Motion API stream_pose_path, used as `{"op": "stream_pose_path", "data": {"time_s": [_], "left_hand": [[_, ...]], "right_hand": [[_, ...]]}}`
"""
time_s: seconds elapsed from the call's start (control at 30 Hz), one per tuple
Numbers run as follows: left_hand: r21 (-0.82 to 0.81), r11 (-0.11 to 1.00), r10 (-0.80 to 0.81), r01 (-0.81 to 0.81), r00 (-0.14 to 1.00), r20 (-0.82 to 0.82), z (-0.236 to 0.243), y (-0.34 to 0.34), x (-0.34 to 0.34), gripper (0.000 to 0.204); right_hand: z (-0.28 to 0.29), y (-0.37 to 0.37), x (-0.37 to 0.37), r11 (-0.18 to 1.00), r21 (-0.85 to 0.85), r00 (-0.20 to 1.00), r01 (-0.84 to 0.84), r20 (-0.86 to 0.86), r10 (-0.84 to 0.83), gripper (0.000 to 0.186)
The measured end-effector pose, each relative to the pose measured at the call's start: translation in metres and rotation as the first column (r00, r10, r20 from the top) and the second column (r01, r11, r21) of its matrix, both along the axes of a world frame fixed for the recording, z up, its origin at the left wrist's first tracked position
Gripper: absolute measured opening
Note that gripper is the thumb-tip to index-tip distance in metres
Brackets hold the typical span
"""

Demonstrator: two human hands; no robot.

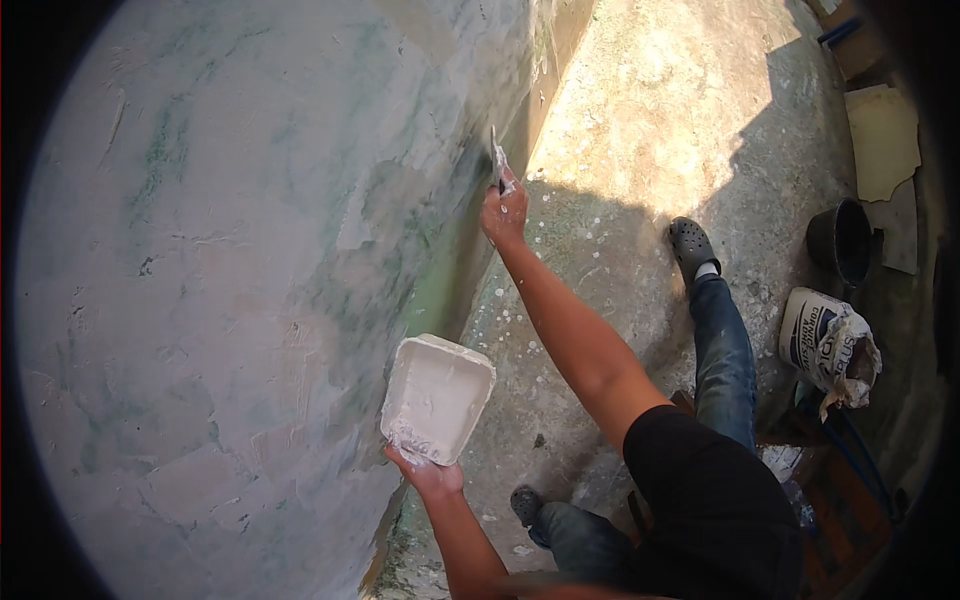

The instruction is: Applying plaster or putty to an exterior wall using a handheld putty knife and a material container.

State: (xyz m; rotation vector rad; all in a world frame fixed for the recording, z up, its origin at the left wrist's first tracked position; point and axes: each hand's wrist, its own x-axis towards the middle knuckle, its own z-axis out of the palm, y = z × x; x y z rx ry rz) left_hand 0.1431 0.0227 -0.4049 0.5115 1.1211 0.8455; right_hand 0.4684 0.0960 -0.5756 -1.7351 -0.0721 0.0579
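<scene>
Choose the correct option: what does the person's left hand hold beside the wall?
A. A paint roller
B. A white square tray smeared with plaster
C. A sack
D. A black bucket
B: the left hand grips the lower edge of the white square tray, which is smeared with white plaster.

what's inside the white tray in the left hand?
The white tray, held by the left hand, shows white plaster smeared across its floor, lumpier at the near edge. How deep it lies, and the tray's underside, cannot be seen.
</scene>
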Motion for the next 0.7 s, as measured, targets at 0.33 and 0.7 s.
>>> {"op": "stream_pose_path", "data": {"time_s": [0.33, 0.7], "left_hand": [[0.041, 0.998, 0.053, -0.05, 0.996, -0.073, 0.003, 0.009, -0.027, 0.054], [0.053, 0.994, 0.092, -0.092, 0.996, 0.006, -0.017, 0.007, -0.033, 0.057]], "right_hand": [[0.024, -0.045, -0.079, 0.937, 0.08, 0.889, -0.341, -0.295, 0.349, 0.03], [0.009, 0.013, 0.033, 0.976, 0.205, 0.991, -0.079, -0.091, 0.1, 0.037]]}}
